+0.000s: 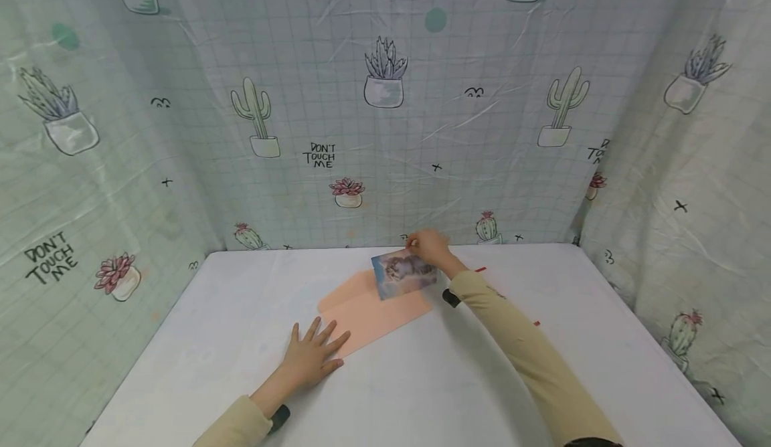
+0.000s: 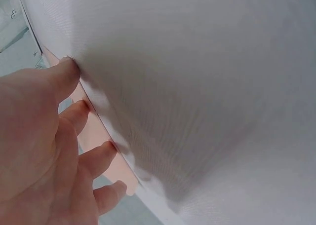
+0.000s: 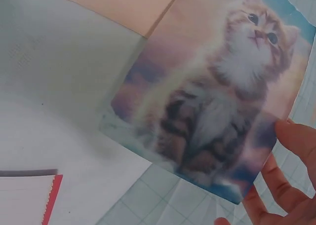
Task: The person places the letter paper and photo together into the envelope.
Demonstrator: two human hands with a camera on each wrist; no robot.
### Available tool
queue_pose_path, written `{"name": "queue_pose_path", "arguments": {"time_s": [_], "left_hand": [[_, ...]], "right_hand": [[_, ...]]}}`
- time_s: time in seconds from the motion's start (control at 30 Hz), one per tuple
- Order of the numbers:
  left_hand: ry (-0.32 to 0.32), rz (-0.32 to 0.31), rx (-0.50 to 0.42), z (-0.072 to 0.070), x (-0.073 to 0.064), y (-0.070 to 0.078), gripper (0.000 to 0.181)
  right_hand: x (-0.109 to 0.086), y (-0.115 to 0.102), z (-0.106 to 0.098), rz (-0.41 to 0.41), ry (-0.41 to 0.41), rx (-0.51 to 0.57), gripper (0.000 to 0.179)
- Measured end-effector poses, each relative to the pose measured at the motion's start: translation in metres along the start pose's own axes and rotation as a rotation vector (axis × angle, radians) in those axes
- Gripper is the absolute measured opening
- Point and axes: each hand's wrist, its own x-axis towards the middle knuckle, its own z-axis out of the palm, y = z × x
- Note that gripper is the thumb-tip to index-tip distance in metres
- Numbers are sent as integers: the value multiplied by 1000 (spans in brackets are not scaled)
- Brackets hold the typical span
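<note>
A peach envelope [image 1: 367, 316], its pointed flap opened out toward the back, lies on the white table. My left hand [image 1: 310, 356] rests on its near left end with the fingers spread. In the left wrist view, the fingertips [image 2: 109, 148] touch the envelope near its edge. Above the envelope's far right part, my right hand [image 1: 430, 249] holds a kitten picture card [image 1: 397, 274] by its far edge, thumb on the printed face. The right wrist view shows the kitten card [image 3: 212, 92] tilted, partly covering the envelope [image 3: 123, 5].
Right of the envelope lies a white sheet [image 3: 24, 200] with a red, jagged edge; only small red bits show in the head view, beside the right sleeve [image 1: 518, 340]. A cactus-printed curtain [image 1: 385, 139] closes off the table's [image 1: 253, 300] back and sides.
</note>
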Motion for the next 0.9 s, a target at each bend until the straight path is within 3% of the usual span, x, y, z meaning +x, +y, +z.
{"name": "queue_pose_path", "arguments": {"time_s": [0.17, 0.6, 0.9], "left_hand": [[12, 3, 10, 0, 0, -2, 50], [-9, 0, 1, 4, 1, -2, 50], [6, 3, 6, 4, 2, -3, 50]], "right_hand": [[8, -2, 3, -4, 77, -6, 10], [22, -8, 8, 94, 115, -29, 13], [26, -12, 11, 76, 106, -33, 15]]}}
